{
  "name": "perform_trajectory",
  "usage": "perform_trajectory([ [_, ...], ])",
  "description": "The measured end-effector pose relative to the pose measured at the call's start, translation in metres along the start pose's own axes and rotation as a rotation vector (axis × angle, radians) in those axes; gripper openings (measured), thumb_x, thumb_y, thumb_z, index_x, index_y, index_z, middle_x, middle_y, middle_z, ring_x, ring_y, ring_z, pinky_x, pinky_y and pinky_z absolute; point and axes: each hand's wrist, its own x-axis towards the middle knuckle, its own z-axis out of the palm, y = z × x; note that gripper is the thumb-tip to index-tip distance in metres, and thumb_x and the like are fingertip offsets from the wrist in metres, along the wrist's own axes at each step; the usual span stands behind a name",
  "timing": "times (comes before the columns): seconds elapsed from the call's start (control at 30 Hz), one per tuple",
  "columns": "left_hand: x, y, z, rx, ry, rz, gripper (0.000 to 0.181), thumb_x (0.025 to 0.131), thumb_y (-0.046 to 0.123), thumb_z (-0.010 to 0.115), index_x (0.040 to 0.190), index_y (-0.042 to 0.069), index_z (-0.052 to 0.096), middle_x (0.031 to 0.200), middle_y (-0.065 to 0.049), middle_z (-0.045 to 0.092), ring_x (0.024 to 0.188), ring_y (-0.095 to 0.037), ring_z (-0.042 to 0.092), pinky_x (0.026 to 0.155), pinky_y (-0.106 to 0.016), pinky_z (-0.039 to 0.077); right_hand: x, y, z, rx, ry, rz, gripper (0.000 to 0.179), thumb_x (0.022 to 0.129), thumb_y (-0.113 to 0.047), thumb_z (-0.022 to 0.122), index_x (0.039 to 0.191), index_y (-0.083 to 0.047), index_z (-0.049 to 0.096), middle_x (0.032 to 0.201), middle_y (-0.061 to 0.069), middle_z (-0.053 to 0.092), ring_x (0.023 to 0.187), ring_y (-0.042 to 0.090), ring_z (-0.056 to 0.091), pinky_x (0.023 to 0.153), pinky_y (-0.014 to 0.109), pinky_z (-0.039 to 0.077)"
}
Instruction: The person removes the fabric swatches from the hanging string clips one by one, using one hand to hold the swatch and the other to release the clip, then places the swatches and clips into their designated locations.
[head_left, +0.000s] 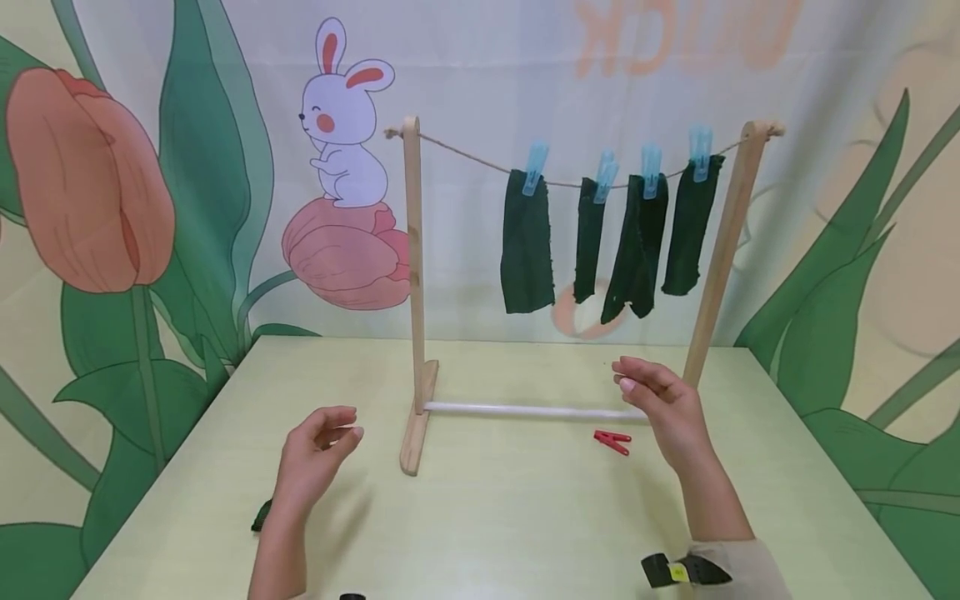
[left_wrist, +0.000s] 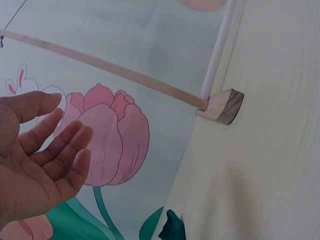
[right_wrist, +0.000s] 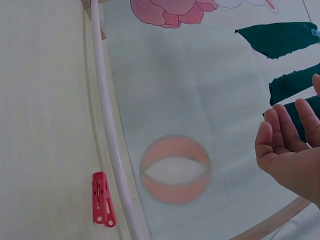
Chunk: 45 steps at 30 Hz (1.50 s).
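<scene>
Several dark green cloth strips (head_left: 527,250) hang from a sagging cord (head_left: 472,157), each under a light blue clothespin (head_left: 535,169). My right hand (head_left: 667,408) is raised in front of the rack's right post, its fingers loosely bent and holding nothing. Below and left of it a red clothespin (head_left: 613,442) lies on the table, also seen in the right wrist view. My left hand (head_left: 315,458) hovers left of the rack's left foot, fingers relaxed, nothing in them. Behind the left forearm lies another dark green cloth (head_left: 262,515), mostly hidden in the head view.
The wooden rack's left post (head_left: 414,267) and right post (head_left: 723,250) carry the cord; a white rod (head_left: 525,410) joins them low down. Behind the pale table (head_left: 487,517) hangs a printed curtain (head_left: 480,83) with a rabbit and tulips.
</scene>
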Motion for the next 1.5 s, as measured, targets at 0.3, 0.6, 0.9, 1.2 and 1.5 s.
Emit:
perform_trajectory([
  [0.3, 0.005, 0.004, 0.013, -0.045, -0.013, -0.022, 0.030, 0.088, 0.015, 0.065, 0.115, 0.004, 0.059, 0.115, -0.011, 0.059, 0.101, -0.022, 0.057, 0.079, -0.022, 0.046, 0.008, -0.011, 0.006, 0.052, -0.007, -0.032, 0.038, 0.090, -0.013, 0.063, 0.122, 0.004, 0.055, 0.114, 0.006, 0.062, 0.105, 0.020, 0.058, 0.085, 0.023, 0.046],
  [0.6, 0.009, 0.010, 0.024, -0.090, -0.009, 0.006, 0.029, 0.087, 0.011, 0.067, 0.113, 0.003, 0.059, 0.112, -0.012, 0.060, 0.098, -0.022, 0.059, 0.079, -0.025, 0.047, 0.014, -0.023, 0.014, 0.078, -0.012, -0.100, 0.035, 0.089, -0.009, 0.063, 0.119, 0.006, 0.056, 0.112, 0.006, 0.064, 0.102, 0.019, 0.060, 0.085, 0.025, 0.045],
  [0.9, 0.014, 0.023, 0.034, -0.152, -0.002, 0.020, 0.028, 0.087, 0.011, 0.067, 0.112, 0.003, 0.059, 0.111, -0.010, 0.059, 0.098, -0.022, 0.058, 0.078, -0.024, 0.048, 0.024, -0.031, 0.020, 0.089, -0.018, -0.129, 0.035, 0.088, -0.009, 0.064, 0.120, 0.005, 0.056, 0.113, 0.007, 0.063, 0.102, 0.020, 0.060, 0.085, 0.026, 0.046],
  [1.2, 0.019, 0.033, 0.042, -0.193, 0.004, 0.010, 0.030, 0.087, 0.010, 0.066, 0.115, 0.003, 0.058, 0.112, -0.011, 0.059, 0.099, -0.023, 0.058, 0.080, -0.025, 0.048, 0.030, -0.044, 0.027, 0.008, -0.059, -0.161, 0.042, 0.088, -0.014, 0.065, 0.124, 0.002, 0.053, 0.119, 0.009, 0.060, 0.107, 0.025, 0.056, 0.086, 0.027, 0.046],
  [1.5, 0.023, 0.041, 0.046, -0.244, -0.001, 0.060, 0.028, 0.087, 0.007, 0.066, 0.113, 0.003, 0.059, 0.109, -0.013, 0.060, 0.098, -0.024, 0.057, 0.079, -0.024, 0.048, 0.040, -0.054, 0.036, -0.064, -0.096, -0.208, 0.041, 0.088, -0.013, 0.065, 0.124, 0.002, 0.053, 0.119, 0.011, 0.058, 0.107, 0.027, 0.054, 0.082, 0.026, 0.048],
])
